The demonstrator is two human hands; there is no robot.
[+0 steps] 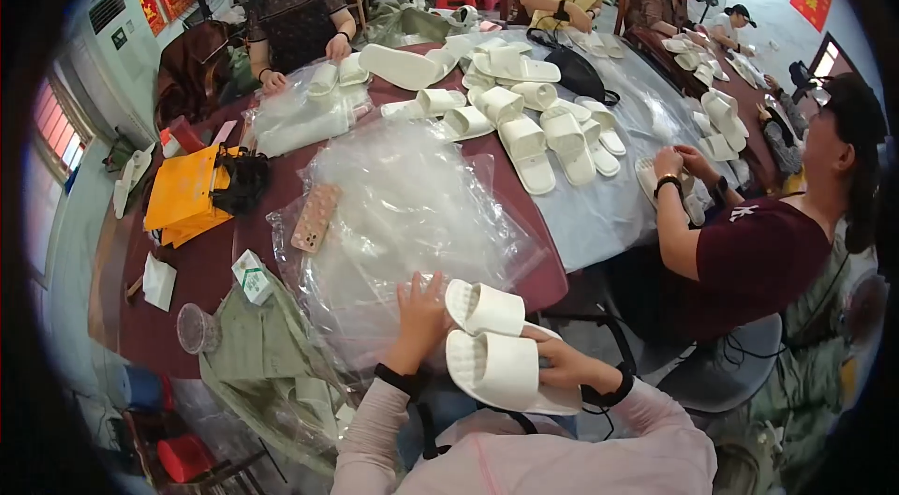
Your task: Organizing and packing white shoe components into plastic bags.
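Head view: two white moulded foam slide slippers (pixel 492 345) lie stacked at the near edge of the dark red round table (pixel 201 275). Right hand (pixel 562 366) grips the lower slipper's side from beneath. Left hand (pixel 421 315), fingers spread open, presses on the heap of clear plastic bags (pixel 403 205) just beside the slippers.

Small packing workshop: several seated workers around a dark red table (pixel 197 280) loaded with white slippers (pixel 524 134) and heaped clear plastic bags (pixel 403 205).
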